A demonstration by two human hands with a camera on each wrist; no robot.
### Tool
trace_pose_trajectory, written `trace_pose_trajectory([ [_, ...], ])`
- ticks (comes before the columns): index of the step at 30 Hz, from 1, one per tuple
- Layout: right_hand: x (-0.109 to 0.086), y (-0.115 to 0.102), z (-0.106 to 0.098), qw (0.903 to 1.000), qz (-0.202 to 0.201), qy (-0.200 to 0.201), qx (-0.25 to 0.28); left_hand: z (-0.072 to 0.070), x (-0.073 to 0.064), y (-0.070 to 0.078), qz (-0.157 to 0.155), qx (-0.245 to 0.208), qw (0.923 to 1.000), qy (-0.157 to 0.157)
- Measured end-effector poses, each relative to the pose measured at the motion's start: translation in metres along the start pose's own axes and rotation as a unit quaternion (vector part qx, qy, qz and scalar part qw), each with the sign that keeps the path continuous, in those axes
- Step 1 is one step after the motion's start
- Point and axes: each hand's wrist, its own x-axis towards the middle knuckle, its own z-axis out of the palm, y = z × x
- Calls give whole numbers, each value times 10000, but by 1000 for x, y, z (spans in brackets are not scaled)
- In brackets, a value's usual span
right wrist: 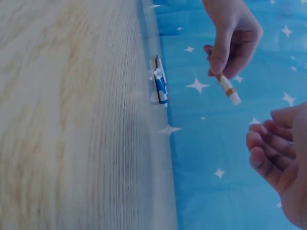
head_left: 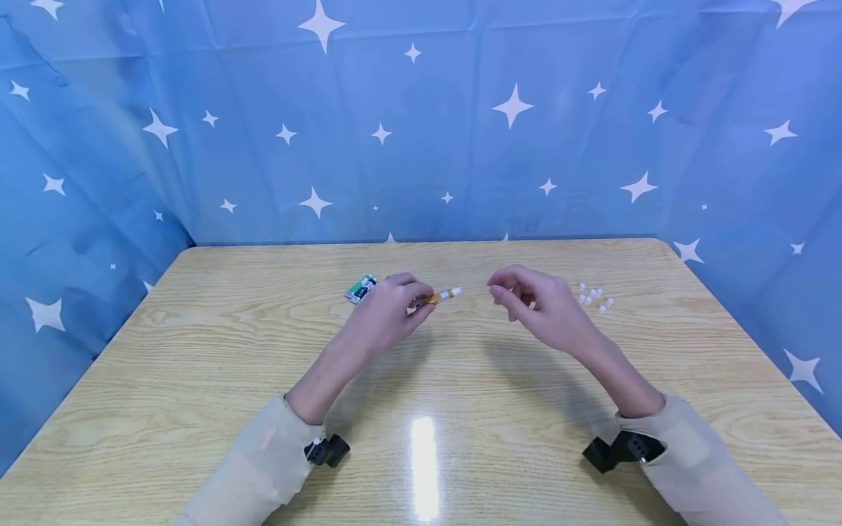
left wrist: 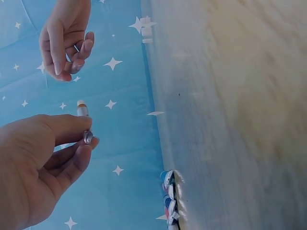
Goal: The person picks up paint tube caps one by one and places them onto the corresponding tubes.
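Between the thumb and fingers of my left hand (head_left: pixel 392 303) is a slim pen-like stick (head_left: pixel 442 296). It has an orange-and-white body, an orange band and a white tip; its other end is hidden by the fingers. In the right wrist view, the stick (right wrist: pixel 227 89) points down toward my right hand (right wrist: pixel 278 153). That hand hovers to the right of the tip, apart from it, its fingers loosely bent with nothing visible between them. Both hands are raised above the wooden table (head_left: pixel 230 365).
Small green, white and dark blue packets (head_left: pixel 360 288) lie on the table beyond the left hand. Several small white pieces (head_left: pixel 590 294) are scattered right of the right hand. A blue star-patterned curtain (head_left: pixel 421 168) hangs behind the table.
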Motion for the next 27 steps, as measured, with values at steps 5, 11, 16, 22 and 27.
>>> trace_pose_trajectory([
  [5, 0, 3, -2, 9998, 132, -56, -99, 2, 2, -2, -312, -98, 9988, -361],
  [11, 0, 6, -5, 9996, 193, -50, -175, 4, 5, -5, -537, -144, 9960, -693],
  [16, 0, 11, -6, 9989, 289, -74, -353, 8, 8, -7, -790, -127, 9925, -925],
  [22, -1, 18, -9, 9980, 386, -175, -468, 10, 10, -10, -981, -169, 9886, -1127],
  [27, -1, 20, -10, 9974, 450, -228, -520, 12, 14, -14, -1283, -249, 9792, -1554],
])
